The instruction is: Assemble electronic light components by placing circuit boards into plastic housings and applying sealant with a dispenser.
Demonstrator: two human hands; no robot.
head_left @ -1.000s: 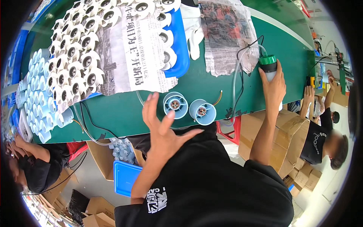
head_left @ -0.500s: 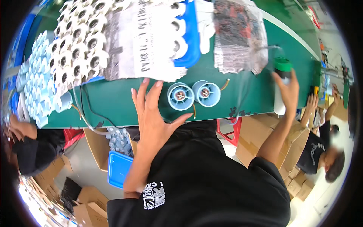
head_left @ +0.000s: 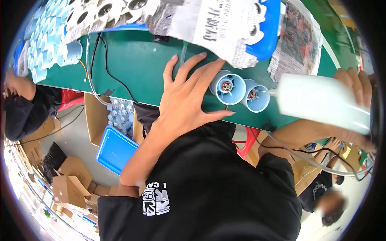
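Observation:
Two light-blue round plastic housings stand side by side near the table's front edge. The left housing and the right housing each have spokes and a copper-coloured coil in the centre. My left hand is spread beside the left housing, index fingertip and thumb on either side of it; whether they touch it is hard to tell. A white squeeze bottle lies sideways in my right hand, its thin nozzle reaching to the right housing's centre. The bottle hides part of my right hand, whose fingers wrap round it.
White fan parts and more blue housings crowd the far left. Printed paper covers part of a blue tray. Cables hang over the front edge. Below are a carton and a blue lid. Other people sit at both sides.
My right hand has brought the bottle up and left from the table's right side, tipping it sideways with its nozzle at the right housing. The view has shifted; my left hand stays by the left housing.

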